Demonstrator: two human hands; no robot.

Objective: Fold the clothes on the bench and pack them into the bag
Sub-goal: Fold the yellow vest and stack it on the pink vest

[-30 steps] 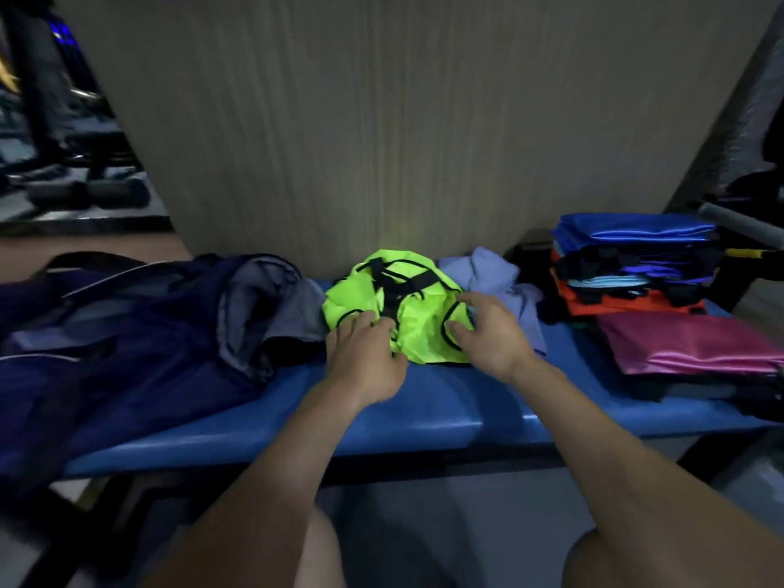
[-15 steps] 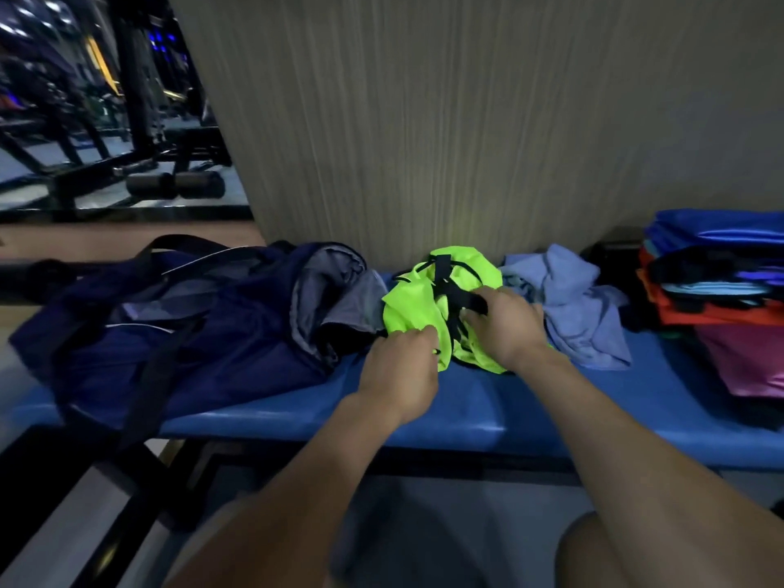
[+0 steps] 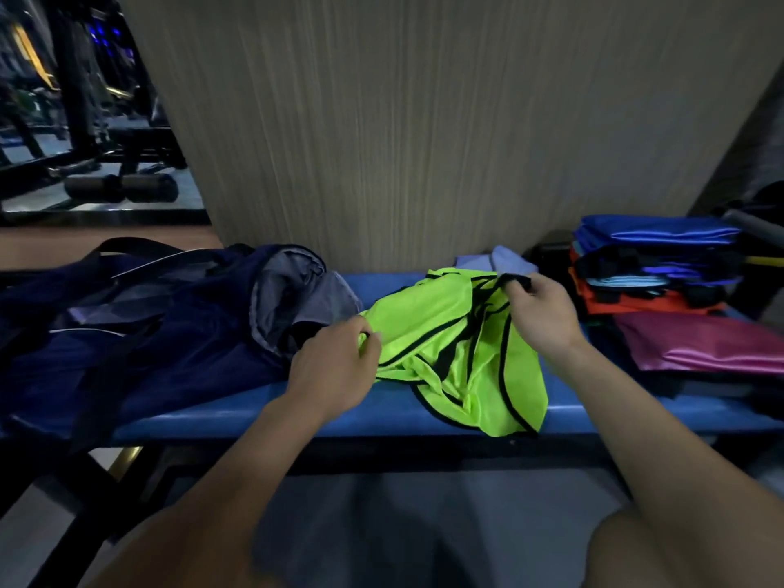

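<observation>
— Holding that neon green vest (image 3: 449, 354) with both hands, is he?

— Yes. It lies crumpled on the blue bench (image 3: 382, 413), just right of the navy bag (image 3: 148, 328). His left hand (image 3: 331, 367) pinches its near-left edge; the right hand (image 3: 543, 316) has its fingers curled round the black trim.

— And the bag?

— Lying open-mouthed toward the vest. Folded clothes (image 3: 662, 269) are stacked far right.
</observation>
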